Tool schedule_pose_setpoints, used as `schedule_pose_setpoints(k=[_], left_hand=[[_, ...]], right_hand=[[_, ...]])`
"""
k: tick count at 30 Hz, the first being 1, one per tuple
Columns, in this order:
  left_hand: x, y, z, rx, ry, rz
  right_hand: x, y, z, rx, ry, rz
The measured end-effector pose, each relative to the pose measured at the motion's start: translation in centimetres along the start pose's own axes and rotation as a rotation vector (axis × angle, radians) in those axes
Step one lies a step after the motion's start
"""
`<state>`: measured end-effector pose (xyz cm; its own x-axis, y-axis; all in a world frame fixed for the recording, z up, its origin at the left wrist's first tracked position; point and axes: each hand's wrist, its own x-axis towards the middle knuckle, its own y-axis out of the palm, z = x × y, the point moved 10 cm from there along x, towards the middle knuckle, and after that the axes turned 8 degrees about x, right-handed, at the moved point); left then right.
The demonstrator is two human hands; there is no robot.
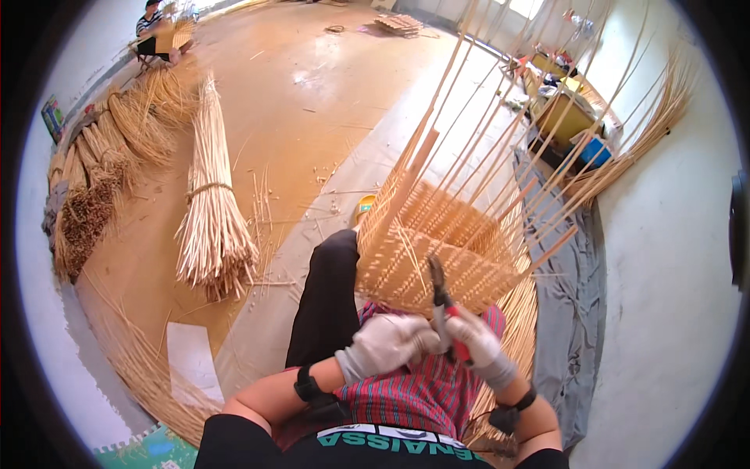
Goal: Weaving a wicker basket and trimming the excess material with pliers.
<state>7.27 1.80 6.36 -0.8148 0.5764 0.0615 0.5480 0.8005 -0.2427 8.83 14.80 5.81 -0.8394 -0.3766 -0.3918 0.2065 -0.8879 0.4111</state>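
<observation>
A half-woven wicker basket (pixel 476 277) rests tilted in front of my lap, with long unwoven stakes rising from its far and right sides. In my right hand (pixel 478 341), which wears a pale glove, is a pair of red-handled cutters (pixel 439 288). Their dark jaws point up in front of the basket's near wall. Close beside it, my gloved left hand (pixel 389 342) has its fingers curled in toward the cutters' handles. Whatever those fingers may hold is hidden. A red striped cloth (pixel 391 402) covers my lap beneath both hands.
Left on the floor stands a tied bundle of pale rods (pixel 207 191), with more bundles (pixel 94 184) along the wall. Loose rods (pixel 519 328) lie right of my lap, beside a grey sheet (pixel 566 328). Far left, another person (pixel 156 31) sits. A cluttered yellow container (pixel 566 117) stands back right.
</observation>
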Motion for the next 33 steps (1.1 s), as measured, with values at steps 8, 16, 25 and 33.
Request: schedule_pose_setpoints(k=[8, 16, 25, 33], left_hand=[[4.5, -8.9, -1.6, 0.671, 0.274, -0.566], [5.2, -7.4, 0.3, 0.73, 0.31, -0.493], [5.1, -7.2, 0.5, 0.712, 0.29, -0.477], [5.3, -7.2, 0.2, 0.735, 0.277, -0.47]], right_hand=[[6.7, 0.5, 15.8, -1.226, -0.016, -0.097], [10.9, 2.9, 17.2, -1.569, 0.32, -0.02], [12.5, 3.3, 17.5, -1.586, 0.506, -0.016], [13.6, 3.9, 18.1, -1.631, 0.512, 0.024]])
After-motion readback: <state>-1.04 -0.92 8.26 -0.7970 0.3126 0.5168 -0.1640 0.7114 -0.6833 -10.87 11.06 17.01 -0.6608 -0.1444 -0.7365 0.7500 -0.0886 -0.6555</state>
